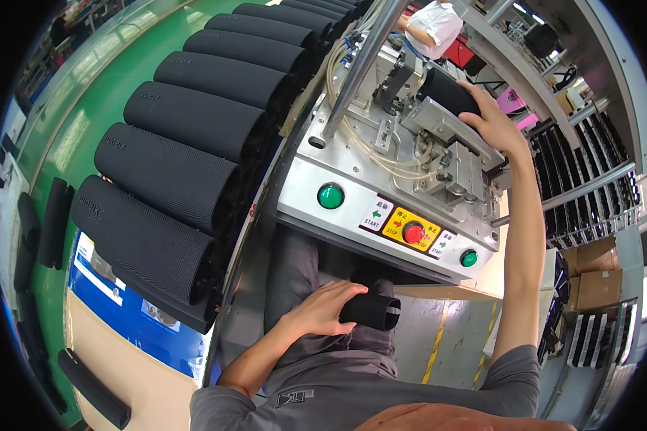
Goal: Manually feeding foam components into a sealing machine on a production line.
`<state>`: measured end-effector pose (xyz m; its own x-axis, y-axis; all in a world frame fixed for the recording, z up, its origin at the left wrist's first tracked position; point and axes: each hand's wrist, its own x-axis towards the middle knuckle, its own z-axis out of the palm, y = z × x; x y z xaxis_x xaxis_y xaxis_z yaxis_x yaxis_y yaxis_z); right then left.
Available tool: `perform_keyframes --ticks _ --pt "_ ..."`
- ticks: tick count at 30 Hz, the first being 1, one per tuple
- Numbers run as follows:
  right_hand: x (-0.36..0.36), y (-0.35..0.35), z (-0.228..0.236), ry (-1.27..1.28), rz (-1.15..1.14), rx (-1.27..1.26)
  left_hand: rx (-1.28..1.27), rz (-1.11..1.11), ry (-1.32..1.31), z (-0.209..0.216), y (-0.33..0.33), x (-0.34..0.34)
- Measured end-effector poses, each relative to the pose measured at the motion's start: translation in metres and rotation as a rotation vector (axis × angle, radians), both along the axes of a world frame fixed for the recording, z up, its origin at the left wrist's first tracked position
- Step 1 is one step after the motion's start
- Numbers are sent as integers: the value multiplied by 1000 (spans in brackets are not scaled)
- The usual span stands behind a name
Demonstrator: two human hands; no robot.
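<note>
My left hand (328, 309) is wrapped round a short, open-ended black tube (370, 310) above my lap. One pale spot shows inside the tube's right end. Up at the bench machine (352, 172), my right hand (494, 118) grips the end of a black sleeve (449, 92), thumb on the near side and fingers over the far side. That sleeve lies behind a metal block of the fixture (438, 118), which hides its lower part.
Green buttons (331, 195) and a red stop button (414, 232) line the machine's front. Several large black sleeves (151, 237) lie in a row at left. A metal post (363, 68) rises beside the fixture. Racks (589, 172) and cardboard boxes (598, 291) stand right; another person (433, 29) is beyond.
</note>
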<state>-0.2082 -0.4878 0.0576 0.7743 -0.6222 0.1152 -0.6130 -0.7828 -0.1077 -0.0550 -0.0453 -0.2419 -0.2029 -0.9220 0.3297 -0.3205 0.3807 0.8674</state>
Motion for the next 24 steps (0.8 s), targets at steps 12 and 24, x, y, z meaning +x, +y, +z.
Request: perform_keyframes --ticks 12,24 --pt "7 2 19 103 -122 153 16 -32 -4 7 -2 0" --pt "22 4 19 87 -13 109 56 18 60 18 -11 19"
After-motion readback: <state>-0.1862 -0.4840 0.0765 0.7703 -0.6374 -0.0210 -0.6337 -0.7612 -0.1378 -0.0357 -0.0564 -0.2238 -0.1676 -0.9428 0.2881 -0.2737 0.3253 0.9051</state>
